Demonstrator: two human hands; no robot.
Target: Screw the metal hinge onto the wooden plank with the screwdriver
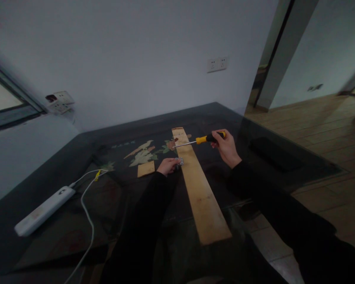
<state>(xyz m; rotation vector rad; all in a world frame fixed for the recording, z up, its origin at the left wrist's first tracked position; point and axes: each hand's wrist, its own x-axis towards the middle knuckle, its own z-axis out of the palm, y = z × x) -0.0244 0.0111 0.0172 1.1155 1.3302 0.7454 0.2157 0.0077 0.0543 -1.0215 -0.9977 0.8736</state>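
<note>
A long wooden board (199, 193) lies lengthwise on the dark table, its near end jutting past the table's front edge. Closed round the yellow and black handle of a screwdriver (205, 139), my right hand (226, 148) is to the right of the board. The metal shaft points left across the board, with its tip near the board's left edge. At that same edge, lower down, my left hand (168, 166) pinches a small metal piece (180, 161), perhaps a hinge, against the wood. Its exact shape is too small to make out.
A small square wooden piece (146, 169) lies left of my left hand. Farther left is a white power strip (45, 211) with a cable (87, 213) trailing toward me. The dark table (130, 136) meets the wall at the back. Wall sockets (217, 64) are above it.
</note>
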